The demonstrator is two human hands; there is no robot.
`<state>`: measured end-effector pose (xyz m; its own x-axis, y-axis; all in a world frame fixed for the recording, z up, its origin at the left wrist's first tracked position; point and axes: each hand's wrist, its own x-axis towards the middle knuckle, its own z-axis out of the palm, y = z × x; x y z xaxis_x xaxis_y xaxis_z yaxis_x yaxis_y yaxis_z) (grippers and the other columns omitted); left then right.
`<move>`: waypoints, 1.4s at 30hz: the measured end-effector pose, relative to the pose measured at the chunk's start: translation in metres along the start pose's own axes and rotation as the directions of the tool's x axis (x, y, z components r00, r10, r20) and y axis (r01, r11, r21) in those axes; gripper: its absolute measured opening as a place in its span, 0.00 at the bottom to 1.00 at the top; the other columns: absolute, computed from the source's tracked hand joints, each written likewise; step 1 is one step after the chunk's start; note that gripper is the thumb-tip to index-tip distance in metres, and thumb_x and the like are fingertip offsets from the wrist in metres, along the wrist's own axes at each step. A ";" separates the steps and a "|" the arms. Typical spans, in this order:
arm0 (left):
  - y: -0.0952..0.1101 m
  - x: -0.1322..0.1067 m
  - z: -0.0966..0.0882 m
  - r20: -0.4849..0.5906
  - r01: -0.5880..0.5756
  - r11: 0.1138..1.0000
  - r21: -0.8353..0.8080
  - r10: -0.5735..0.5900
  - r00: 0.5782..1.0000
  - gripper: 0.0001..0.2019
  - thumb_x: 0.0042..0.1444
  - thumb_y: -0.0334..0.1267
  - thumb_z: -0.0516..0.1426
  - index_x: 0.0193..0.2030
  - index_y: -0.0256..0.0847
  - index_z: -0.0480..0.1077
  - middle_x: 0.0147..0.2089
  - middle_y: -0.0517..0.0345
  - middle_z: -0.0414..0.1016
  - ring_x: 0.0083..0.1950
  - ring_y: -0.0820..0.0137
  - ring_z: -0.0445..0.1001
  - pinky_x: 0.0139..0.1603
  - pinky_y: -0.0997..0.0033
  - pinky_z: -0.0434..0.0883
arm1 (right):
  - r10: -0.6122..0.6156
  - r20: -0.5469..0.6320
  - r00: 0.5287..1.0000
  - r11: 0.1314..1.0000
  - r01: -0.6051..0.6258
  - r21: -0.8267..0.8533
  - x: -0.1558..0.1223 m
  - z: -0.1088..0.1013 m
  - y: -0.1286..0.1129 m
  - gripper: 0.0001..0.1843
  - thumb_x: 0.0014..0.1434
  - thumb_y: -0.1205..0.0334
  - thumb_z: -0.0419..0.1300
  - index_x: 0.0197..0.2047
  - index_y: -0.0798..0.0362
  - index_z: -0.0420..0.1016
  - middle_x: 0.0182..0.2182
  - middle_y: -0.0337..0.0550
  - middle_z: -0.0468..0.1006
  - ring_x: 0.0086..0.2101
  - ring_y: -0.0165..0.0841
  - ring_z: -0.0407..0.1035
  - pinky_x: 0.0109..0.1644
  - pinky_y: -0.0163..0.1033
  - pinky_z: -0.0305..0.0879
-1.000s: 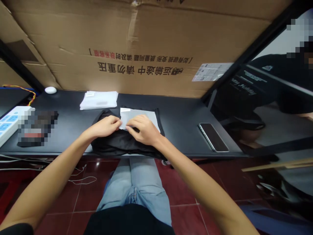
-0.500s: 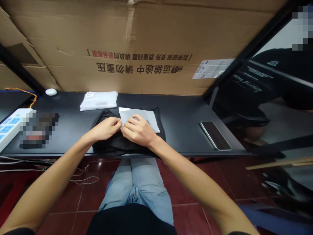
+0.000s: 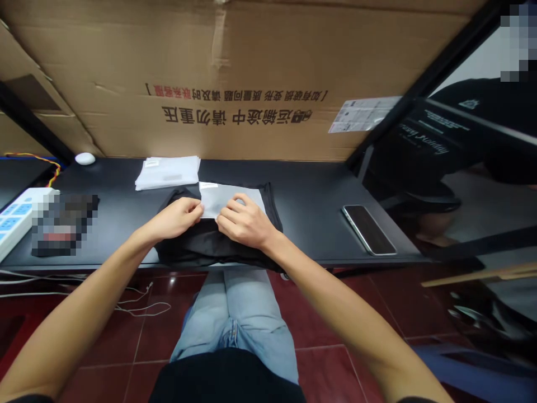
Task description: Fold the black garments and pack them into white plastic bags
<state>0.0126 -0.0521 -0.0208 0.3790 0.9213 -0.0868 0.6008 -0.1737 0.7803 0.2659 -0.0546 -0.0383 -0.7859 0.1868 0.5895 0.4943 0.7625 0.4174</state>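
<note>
A frosted plastic bag (image 3: 212,197) with a small white label at its far left corner lies on a bunched black cloth (image 3: 201,243) at the table's front edge. My left hand (image 3: 181,217) is closed, thumb and fingers pinching the bag's near left corner. Beside it my right hand (image 3: 245,221) has its fingers curled over the bag's near edge, hiding much of its right part. A short stretch of that edge shows between both hands. The fingertips of the right hand are partly hidden beneath the knuckles.
A stack of similar frosted bags (image 3: 168,172) lies behind, to the left. A phone (image 3: 369,229) rests at the right, a white power strip (image 3: 23,215) at the far left. A large cardboard box (image 3: 251,56) walls the back. Another person (image 3: 470,134) is at the right.
My right hand has slid to the right along the bag's near edge, widening the gap between the hands. My left hand still pinches the left corner.
</note>
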 end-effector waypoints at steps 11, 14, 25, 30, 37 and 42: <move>-0.001 -0.001 -0.005 0.000 0.030 0.991 -0.129 -0.031 1.000 0.19 0.66 0.52 0.57 0.29 0.44 0.62 0.27 0.61 0.66 0.27 0.70 0.62 0.30 0.70 0.61 | 0.036 0.009 0.999 0.999 -0.036 0.016 -0.018 -0.009 0.008 0.16 0.77 0.68 0.58 0.33 0.51 0.75 0.32 0.41 0.78 0.37 0.36 0.66 0.54 0.47 0.64; 0.000 -0.002 -0.007 0.003 0.036 0.988 -0.153 -0.036 0.999 0.18 0.65 0.51 0.59 0.29 0.45 0.61 0.26 0.62 0.64 0.27 0.71 0.61 0.29 0.70 0.60 | 0.052 0.034 0.998 0.998 -0.053 0.017 -0.026 -0.013 0.012 0.16 0.77 0.67 0.58 0.34 0.51 0.76 0.33 0.41 0.79 0.38 0.37 0.66 0.55 0.47 0.64; 0.005 -0.005 -0.013 0.003 0.037 0.962 -0.271 -0.037 0.999 0.19 0.65 0.47 0.61 0.30 0.45 0.55 0.26 0.66 0.55 0.25 0.74 0.55 0.29 0.70 0.58 | 0.093 0.071 0.993 0.993 -0.097 0.067 -0.052 -0.026 0.027 0.14 0.76 0.67 0.58 0.37 0.51 0.78 0.34 0.42 0.81 0.38 0.37 0.69 0.54 0.49 0.64; 0.007 -0.009 -0.018 -0.055 0.032 0.952 -0.305 -0.051 0.997 0.21 0.67 0.51 0.60 0.30 0.45 0.56 0.26 0.66 0.56 0.26 0.74 0.57 0.29 0.71 0.59 | 0.136 0.101 0.986 0.984 -0.146 0.099 -0.066 -0.033 0.036 0.14 0.76 0.67 0.57 0.36 0.50 0.77 0.34 0.43 0.82 0.38 0.38 0.69 0.54 0.50 0.64; 0.011 -0.010 -0.022 -0.160 -0.103 0.957 -0.271 0.061 0.985 0.22 0.73 0.52 0.56 0.29 0.43 0.61 0.27 0.63 0.60 0.29 0.71 0.60 0.34 0.69 0.62 | 0.185 0.047 0.982 0.977 -0.189 0.102 -0.089 -0.035 0.047 0.08 0.74 0.67 0.62 0.40 0.50 0.79 0.38 0.43 0.86 0.39 0.38 0.72 0.54 0.49 0.67; 0.018 0.000 -0.007 -0.267 -0.247 0.932 -0.266 0.175 0.948 0.24 0.75 0.53 0.53 0.30 0.42 0.67 0.29 0.59 0.67 0.33 0.69 0.64 0.42 0.65 0.66 | 0.330 0.057 0.942 0.929 -0.335 0.156 -0.091 -0.031 0.045 0.07 0.71 0.67 0.61 0.40 0.49 0.79 0.39 0.45 0.86 0.40 0.40 0.76 0.54 0.50 0.70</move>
<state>0.0183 -0.0523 -0.0025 0.2760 0.9357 0.2199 0.2786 -0.2968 0.9134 0.3716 -0.0562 -0.0520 -0.5983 0.4629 0.6540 0.6648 0.7425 0.0826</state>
